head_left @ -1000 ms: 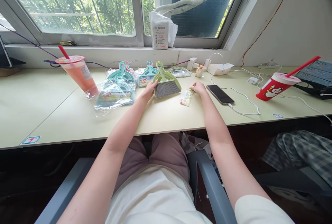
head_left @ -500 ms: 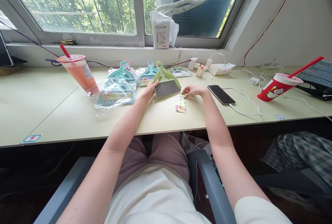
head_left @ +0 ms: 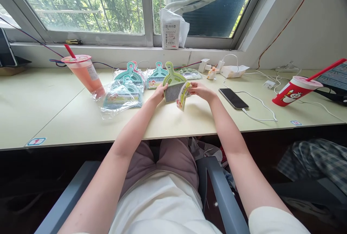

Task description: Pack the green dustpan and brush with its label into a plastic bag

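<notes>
My left hand (head_left: 159, 93) is closed on the left edge of a green dustpan and brush set (head_left: 173, 78), whose grey bristles face me and whose handle points toward the window. Between the fingers of my right hand (head_left: 199, 90) is the upper end of a printed paper label (head_left: 183, 96). The label is lifted off the table, curved, and hangs in front of the right part of the bristles. Teal dustpan sets in clear plastic (head_left: 123, 94) lie left of my left hand, with another wrapped teal set (head_left: 157, 75) behind it.
A tilted pink drink cup (head_left: 84, 75) stands at the left. On the right are a phone (head_left: 233, 98) with a white charging cable and a red cup (head_left: 294, 91) with a straw. Chargers (head_left: 204, 65) and cords lie along the wall.
My right hand has picked the label up from the table and raised it in front of the bristles. The left hand keeps hold of the green set. The view has shifted slightly.
</notes>
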Demonstrator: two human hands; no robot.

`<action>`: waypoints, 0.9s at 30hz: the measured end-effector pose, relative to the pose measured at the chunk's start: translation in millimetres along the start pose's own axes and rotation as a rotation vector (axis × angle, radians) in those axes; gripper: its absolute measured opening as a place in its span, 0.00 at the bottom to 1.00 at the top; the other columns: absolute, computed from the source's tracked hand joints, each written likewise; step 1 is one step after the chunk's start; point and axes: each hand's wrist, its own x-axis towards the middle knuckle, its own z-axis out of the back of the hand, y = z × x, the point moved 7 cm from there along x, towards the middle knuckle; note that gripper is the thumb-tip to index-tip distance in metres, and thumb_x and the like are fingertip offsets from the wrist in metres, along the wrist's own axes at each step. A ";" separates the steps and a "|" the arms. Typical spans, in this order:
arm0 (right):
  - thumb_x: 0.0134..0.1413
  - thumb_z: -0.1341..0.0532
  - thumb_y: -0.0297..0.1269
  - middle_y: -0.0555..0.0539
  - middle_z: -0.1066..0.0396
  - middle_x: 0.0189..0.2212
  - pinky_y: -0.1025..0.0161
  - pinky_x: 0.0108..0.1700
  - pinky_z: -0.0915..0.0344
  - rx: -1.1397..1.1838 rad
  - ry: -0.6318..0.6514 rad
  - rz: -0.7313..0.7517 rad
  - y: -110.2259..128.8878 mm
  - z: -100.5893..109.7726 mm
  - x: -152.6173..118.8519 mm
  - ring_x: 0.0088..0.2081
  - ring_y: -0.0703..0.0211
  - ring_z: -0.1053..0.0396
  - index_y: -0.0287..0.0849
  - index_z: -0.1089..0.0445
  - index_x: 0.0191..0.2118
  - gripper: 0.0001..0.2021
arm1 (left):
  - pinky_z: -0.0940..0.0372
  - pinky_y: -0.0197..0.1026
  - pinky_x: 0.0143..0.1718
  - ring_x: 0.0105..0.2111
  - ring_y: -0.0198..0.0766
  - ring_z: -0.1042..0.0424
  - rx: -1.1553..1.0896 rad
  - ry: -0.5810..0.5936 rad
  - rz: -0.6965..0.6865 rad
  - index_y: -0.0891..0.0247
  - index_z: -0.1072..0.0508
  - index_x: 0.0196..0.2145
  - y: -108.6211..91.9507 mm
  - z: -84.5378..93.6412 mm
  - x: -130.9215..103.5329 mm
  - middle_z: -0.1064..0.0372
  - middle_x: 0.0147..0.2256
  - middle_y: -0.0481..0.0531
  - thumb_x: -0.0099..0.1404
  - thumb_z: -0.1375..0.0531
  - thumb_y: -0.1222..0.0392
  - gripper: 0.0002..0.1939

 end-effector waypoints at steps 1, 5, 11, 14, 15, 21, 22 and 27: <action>0.44 0.24 0.41 0.53 0.28 0.28 0.70 0.28 0.40 0.038 -0.082 0.002 -1.9 1.1 3.8 0.24 0.70 0.37 0.41 0.30 0.34 0.17 | 0.33 0.48 0.53 0.48 0.46 0.25 -0.014 0.010 -0.002 0.60 0.27 0.44 1.2 -1.6 0.6 0.23 0.41 0.52 0.62 0.34 0.58 0.12; 0.45 0.24 0.36 0.52 0.28 0.23 0.72 0.20 0.46 0.070 -0.364 -0.143 -26.1 12.5 14.7 0.19 0.72 0.38 0.42 0.35 0.30 0.18 | 0.33 0.47 0.54 0.47 0.44 0.25 -0.071 0.032 -0.032 0.59 0.28 0.45 4.1 -4.1 4.6 0.24 0.42 0.52 0.61 0.33 0.57 0.14; 0.49 0.25 0.35 0.51 0.25 0.26 0.73 0.17 0.48 0.110 -0.577 -0.176 -42.0 24.0 15.4 0.19 0.70 0.34 0.44 0.39 0.30 0.18 | 0.34 0.47 0.56 0.52 0.46 0.26 -0.066 0.125 -0.087 0.60 0.29 0.46 1.6 -9.3 2.0 0.24 0.46 0.55 0.57 0.29 0.52 0.22; 0.48 0.25 0.37 0.49 0.23 0.28 0.73 0.18 0.48 0.080 -0.571 -0.187 -44.6 19.6 16.2 0.20 0.69 0.32 0.44 0.39 0.30 0.19 | 0.35 0.48 0.57 0.52 0.47 0.26 -0.051 0.186 -0.110 0.61 0.30 0.46 -3.1 -15.9 -4.0 0.25 0.46 0.56 0.55 0.28 0.55 0.24; 0.48 0.25 0.37 0.49 0.23 0.29 0.73 0.18 0.48 0.067 -0.571 -0.184 -44.7 18.5 16.5 0.20 0.69 0.31 0.44 0.39 0.30 0.19 | 0.35 0.49 0.58 0.52 0.47 0.26 -0.045 0.198 -0.112 0.61 0.30 0.47 -4.3 -17.6 -5.5 0.25 0.46 0.56 0.54 0.28 0.57 0.25; 0.52 0.29 0.38 0.48 0.24 0.32 0.71 0.20 0.46 -0.054 -0.574 -0.155 -42.6 17.7 17.9 0.21 0.69 0.31 0.44 0.39 0.30 0.16 | 0.36 0.51 0.59 0.53 0.48 0.27 -0.010 0.108 -0.100 0.62 0.32 0.46 -6.7 -14.0 -6.3 0.25 0.45 0.54 0.45 0.30 0.71 0.29; 0.53 0.29 0.39 0.48 0.24 0.31 0.71 0.20 0.46 -0.099 -0.578 -0.156 -41.7 18.3 17.6 0.21 0.69 0.33 0.44 0.39 0.30 0.16 | 0.36 0.51 0.59 0.53 0.48 0.27 -0.005 0.093 -0.097 0.62 0.32 0.46 -6.9 -13.2 -6.3 0.26 0.45 0.54 0.45 0.31 0.72 0.30; 0.50 0.29 0.48 0.50 0.27 0.28 0.67 0.26 0.38 -0.337 -0.616 -0.199 -35.8 22.4 14.1 0.24 0.65 0.35 0.45 0.37 0.29 0.18 | 0.36 0.51 0.59 0.54 0.49 0.28 -0.025 0.060 -0.094 0.61 0.34 0.47 -10.6 -12.3 -8.8 0.26 0.46 0.54 0.44 0.34 0.72 0.31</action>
